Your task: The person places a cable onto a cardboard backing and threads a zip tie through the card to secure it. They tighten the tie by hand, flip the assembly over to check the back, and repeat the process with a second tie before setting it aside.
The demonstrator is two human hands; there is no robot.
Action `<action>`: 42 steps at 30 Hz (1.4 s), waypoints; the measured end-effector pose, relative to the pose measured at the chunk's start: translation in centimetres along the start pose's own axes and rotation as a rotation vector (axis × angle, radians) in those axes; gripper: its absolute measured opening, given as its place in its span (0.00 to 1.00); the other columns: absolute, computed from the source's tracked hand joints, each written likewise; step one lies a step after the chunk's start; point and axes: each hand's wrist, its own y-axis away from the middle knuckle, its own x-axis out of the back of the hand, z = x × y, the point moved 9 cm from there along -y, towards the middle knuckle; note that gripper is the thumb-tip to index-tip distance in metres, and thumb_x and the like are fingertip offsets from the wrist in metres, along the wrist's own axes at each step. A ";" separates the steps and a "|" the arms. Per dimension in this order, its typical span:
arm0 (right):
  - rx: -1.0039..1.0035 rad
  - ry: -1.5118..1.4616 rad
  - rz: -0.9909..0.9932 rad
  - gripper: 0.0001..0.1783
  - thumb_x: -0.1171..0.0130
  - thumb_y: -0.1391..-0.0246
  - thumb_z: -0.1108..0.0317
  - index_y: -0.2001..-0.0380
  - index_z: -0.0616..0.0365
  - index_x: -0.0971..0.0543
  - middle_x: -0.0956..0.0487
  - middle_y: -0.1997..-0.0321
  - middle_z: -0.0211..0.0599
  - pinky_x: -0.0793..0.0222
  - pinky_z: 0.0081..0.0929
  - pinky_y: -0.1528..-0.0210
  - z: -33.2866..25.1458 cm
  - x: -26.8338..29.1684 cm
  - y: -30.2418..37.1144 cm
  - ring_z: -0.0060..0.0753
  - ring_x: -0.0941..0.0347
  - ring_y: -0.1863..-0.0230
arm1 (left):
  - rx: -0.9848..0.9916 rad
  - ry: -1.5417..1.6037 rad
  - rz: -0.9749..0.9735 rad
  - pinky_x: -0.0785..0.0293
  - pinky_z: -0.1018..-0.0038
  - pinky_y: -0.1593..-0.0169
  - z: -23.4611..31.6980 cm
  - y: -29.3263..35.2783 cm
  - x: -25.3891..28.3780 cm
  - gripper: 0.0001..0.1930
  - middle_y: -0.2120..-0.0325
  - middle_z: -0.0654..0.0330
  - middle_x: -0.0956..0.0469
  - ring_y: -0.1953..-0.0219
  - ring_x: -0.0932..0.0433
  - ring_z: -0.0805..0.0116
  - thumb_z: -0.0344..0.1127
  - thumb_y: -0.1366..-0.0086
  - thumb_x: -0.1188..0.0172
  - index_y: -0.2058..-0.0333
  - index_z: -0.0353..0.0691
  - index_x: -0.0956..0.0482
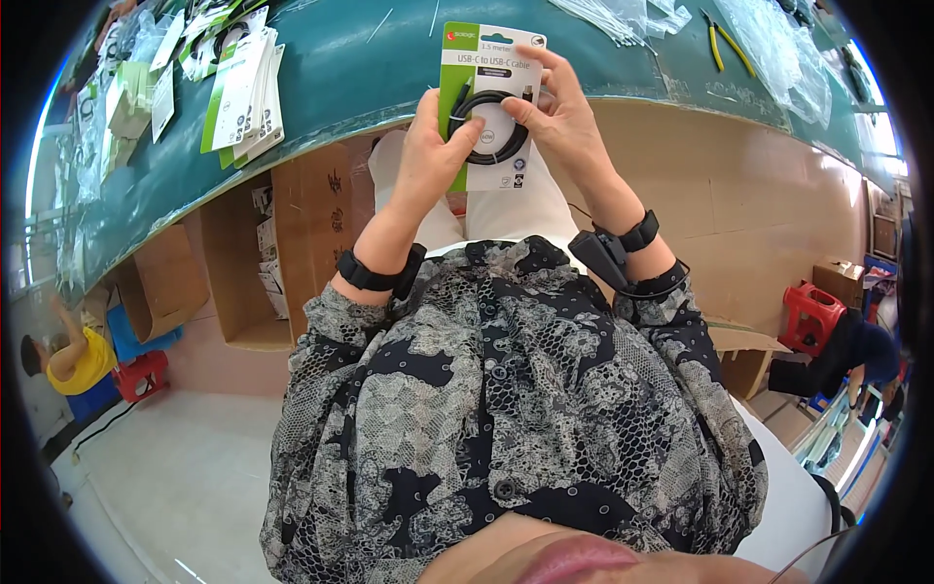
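Both my hands hold up a green and white hanging card (493, 175) at the table's near edge. A coiled black cable (457, 119) lies against the card's front, bound with small ties. My left hand (438, 146) grips the card's left side, its thumb pressed on the coil. My right hand (561, 115) has its thumb on the coil's upper right and its fingers at the card's right edge; part of them is hidden behind the card. Black bands with small devices sit on both wrists.
On the green table (341, 78), a stack of similar cards (248, 97) lies left. White ties (608, 19), yellow-handled pliers (725, 49) and clear plastic bags (783, 68) lie right. Below stands an open cardboard box (238, 263). A person in yellow (86, 360) sits far left, another person (871, 350) far right.
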 end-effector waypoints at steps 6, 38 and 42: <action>0.137 0.305 -0.095 0.12 0.40 0.45 0.71 0.57 0.58 0.25 0.26 0.62 0.24 0.34 0.11 0.62 0.9 0.3 -1.1 0.11 0.32 0.65 | 0.089 0.250 0.067 0.27 0.74 0.55 0.0 1.7 0.4 0.16 0.60 0.57 0.24 0.59 0.25 0.72 0.34 0.37 0.41 0.54 0.33 0.30; 0.477 0.732 0.067 0.45 0.29 0.65 0.66 0.42 0.62 0.38 0.35 0.44 0.47 0.44 0.39 0.40 -2.6 -2.4 3.5 0.50 0.41 0.43 | 0.285 0.714 -0.061 0.28 0.69 0.48 -1.4 1.9 -4.5 0.37 0.46 0.53 0.33 0.47 0.29 0.64 0.63 0.33 0.67 0.42 0.33 0.40; 0.543 0.768 0.099 0.45 0.30 0.64 0.68 0.41 0.63 0.38 0.34 0.45 0.46 0.43 0.39 0.42 -3.2 -3.4 4.6 0.50 0.40 0.44 | 0.142 0.702 -0.081 0.30 0.68 0.45 -0.1 1.8 -4.3 0.37 0.44 0.53 0.35 0.45 0.31 0.62 0.62 0.32 0.70 0.41 0.33 0.43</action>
